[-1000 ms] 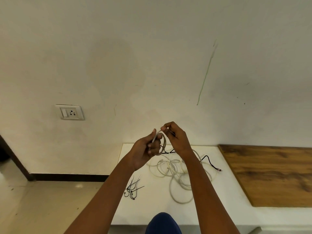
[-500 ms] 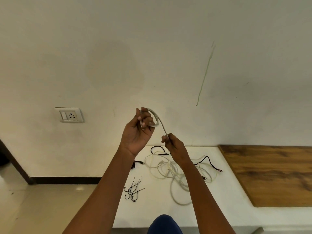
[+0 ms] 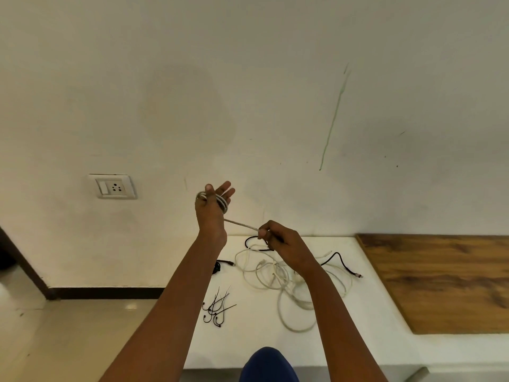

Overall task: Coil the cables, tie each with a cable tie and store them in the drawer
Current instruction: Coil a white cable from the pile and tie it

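Head view, nearest first: a rounded dark-blue shape sat at the bottom edge, and both bare forearms rose from there over a white counter. On that counter, close in and left of centre, lay a small bunch of black cable ties, fanned out and touching one another. Just beyond them, to the right, a loose tangle of white cable sprawled in overlapping loops, partly hidden by the right forearm. A black cable crossed the far side of the tangle, one plug end lying out to the right; another black plug showed beside the left forearm. A wooden panel covered the counter's right part, well apart from the cables.

Above the tangle, the right hand had its fingers curled, pinching a straight run of the white cable. That run stretched taut up and left to the left hand, which was raised higher, palm away, fingers extended and spread, with the coiled turns of the white cable wrapped round the fingers and the thumb laid over them.

Farthest back stood the pale wall, bearing a switch-and-socket plate at left and a thin green streak at right. No drawer was in sight.
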